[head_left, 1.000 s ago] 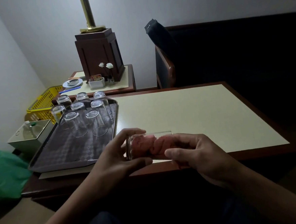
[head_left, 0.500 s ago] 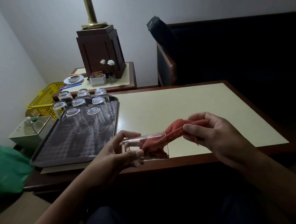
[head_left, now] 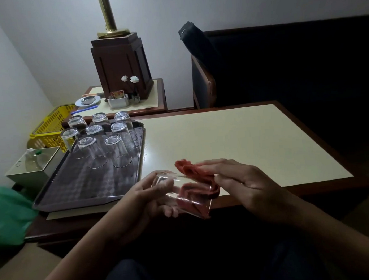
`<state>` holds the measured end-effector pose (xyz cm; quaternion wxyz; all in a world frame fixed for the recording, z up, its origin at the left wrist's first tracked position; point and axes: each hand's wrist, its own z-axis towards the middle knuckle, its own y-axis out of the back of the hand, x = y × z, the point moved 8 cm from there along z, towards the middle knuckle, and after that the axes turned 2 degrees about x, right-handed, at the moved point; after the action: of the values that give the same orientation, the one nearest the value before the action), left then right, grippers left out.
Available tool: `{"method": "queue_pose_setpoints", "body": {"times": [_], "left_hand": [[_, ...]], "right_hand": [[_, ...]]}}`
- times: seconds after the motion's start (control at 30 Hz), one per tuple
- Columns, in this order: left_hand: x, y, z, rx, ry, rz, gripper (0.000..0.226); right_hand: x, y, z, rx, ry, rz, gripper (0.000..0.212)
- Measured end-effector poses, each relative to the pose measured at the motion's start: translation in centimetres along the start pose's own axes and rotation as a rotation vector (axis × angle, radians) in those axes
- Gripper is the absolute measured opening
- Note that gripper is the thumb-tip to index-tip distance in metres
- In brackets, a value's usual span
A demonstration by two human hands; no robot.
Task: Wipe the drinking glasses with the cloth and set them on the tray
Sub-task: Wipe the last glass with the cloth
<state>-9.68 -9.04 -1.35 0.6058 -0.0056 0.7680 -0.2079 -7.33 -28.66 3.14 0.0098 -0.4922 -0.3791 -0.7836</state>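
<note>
Fingers (head_left: 170, 210) of the left hand (head_left: 148, 197) are curled round a drinking glass (head_left: 197, 206), gripping it at its base end; fingers (head_left: 221, 162) of the right hand (head_left: 245, 179) pinch a red cloth (head_left: 192, 171). Largest item, the desk (head_left: 233, 136): cream top with dark wood edging. On it, at 10 o'clock from the hands, lies the tray (head_left: 84, 186), dark and chequered. Eight upturned glasses (head_left: 119, 153) stand close together in rows at the tray's 12 o'clock end. The drinking glass is clear, held tilted on its side above the desk's near edge, mouth toward 4 o'clock, apart from the tray. The red cloth is bunched: its upper folds sit under the right fingers at 12 o'clock of the glass, its lower folds show through the glass wall.
</note>
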Motion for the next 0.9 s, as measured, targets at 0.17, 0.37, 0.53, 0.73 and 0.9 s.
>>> {"method": "queue_pose_setpoints", "body": {"times": [0.17,0.37,0.53,0.73,0.9], "left_hand": [[0.8,-0.3,0.0,0.063,0.127,-0.06,0.059],[-1.4,-1.4,-1.2,0.154,-0.036,0.063,0.049],[-4.0,-2.1,-2.1,0.135,-0.239,0.286,0.052],[0.4,-1.4,-0.6,0.007,0.126,0.048,0.05],[-2.3,-1.3,-1.3,0.061,-0.137,0.24,0.052]], "right_hand": [[3.3,0.2,-0.3,-0.021,0.389,-0.326,0.043],[1.6,0.2,-0.3,-0.152,0.273,-0.104,0.027],[-3.0,-2.3,0.2,-0.122,-0.277,0.643,0.03],[2.3,-0.3,-1.0,-0.273,0.41,-0.222,0.031],[-2.2,-0.7,-0.1,-0.178,-0.113,0.153,0.027]]}}
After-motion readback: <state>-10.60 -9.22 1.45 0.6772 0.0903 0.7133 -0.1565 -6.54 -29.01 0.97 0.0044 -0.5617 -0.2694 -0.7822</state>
